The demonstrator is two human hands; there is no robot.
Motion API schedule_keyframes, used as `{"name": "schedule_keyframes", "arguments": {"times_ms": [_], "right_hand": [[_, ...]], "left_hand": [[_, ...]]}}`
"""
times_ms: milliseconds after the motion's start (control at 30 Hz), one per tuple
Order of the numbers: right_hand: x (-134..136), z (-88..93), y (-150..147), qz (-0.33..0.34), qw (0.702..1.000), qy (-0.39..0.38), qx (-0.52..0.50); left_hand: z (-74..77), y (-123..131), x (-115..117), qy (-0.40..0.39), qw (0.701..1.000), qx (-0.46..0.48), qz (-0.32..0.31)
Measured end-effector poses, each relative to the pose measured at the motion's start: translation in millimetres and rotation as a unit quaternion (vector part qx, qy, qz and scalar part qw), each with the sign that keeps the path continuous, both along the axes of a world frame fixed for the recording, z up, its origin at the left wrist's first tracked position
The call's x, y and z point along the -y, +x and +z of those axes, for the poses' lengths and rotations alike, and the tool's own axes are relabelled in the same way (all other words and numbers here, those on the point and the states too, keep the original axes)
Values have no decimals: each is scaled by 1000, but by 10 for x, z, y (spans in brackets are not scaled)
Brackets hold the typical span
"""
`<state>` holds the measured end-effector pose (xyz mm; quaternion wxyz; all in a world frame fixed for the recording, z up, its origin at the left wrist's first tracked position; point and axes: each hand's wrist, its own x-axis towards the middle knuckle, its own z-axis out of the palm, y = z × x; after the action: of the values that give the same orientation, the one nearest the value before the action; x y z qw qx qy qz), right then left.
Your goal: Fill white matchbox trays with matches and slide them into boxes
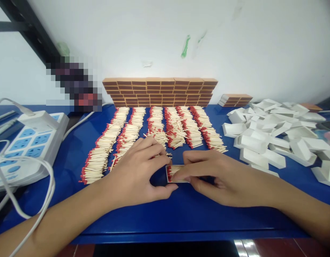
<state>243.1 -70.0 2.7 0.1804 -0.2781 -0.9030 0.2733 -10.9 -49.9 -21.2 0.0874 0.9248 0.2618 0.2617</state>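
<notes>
A small white matchbox tray [167,175] holding red-headed matches [175,168] lies on the blue table in front of me. My left hand [143,171] curves around its left end, thumb at the near edge and fingers at the far edge. My right hand [215,175] is closed over the right end, one fingertip pressed onto the matches inside. Its fingers hide that end of the tray. Just beyond my hands, long rows of loose matches [98,157] run away from me, heads mostly to the left. Part of the middle rows is covered by my left hand.
A stacked wall of brown-sided matchboxes [159,92] stands behind the rows. A smaller matchbox stack [236,100] is at the back right. White empty trays [261,139] lie heaped on the right. At left sit a power strip [33,142] and looping white cables [51,178].
</notes>
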Motion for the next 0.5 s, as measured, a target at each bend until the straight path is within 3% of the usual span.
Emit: {"name": "schedule_keyframes", "arguments": {"times_ms": [500], "right_hand": [[-14, -44, 24, -49, 998, 34, -3]], "left_hand": [[-30, -2, -12, 18, 1000, 12, -2]]}}
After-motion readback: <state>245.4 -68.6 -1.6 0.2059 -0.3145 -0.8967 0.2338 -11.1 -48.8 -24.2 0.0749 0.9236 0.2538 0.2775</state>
